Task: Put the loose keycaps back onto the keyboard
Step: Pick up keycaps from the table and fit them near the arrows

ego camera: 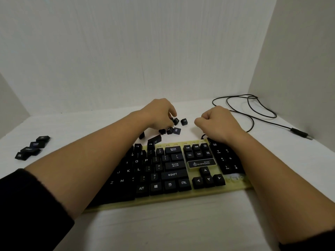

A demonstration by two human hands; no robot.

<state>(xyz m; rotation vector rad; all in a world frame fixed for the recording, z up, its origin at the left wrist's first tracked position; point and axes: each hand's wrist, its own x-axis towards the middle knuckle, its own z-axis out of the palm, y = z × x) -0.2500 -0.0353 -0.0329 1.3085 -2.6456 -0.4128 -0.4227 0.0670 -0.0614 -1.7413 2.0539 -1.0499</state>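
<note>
A keyboard (181, 193) with a yellowish base and black keys lies across the white table; bare slots show along its top row and at the lower right of the number pad. Several loose black keycaps (175, 130) are scattered just behind the keyboard. My left hand (159, 113) reaches over the keyboard into this pile, and its fingertips pinch one keycap (175, 121). Another keycap (184, 121) stands just right of it. My right hand (214, 122) hovers behind the number pad with the fingers curled into a fist; nothing shows in it. A long keycap (155, 139) lies tilted at the keyboard's top edge.
A second group of loose keycaps (31, 147) lies at the far left of the table. The keyboard's black cable (253, 113) loops at the back right and ends in a plug (301, 133). White walls close the table in behind and on both sides.
</note>
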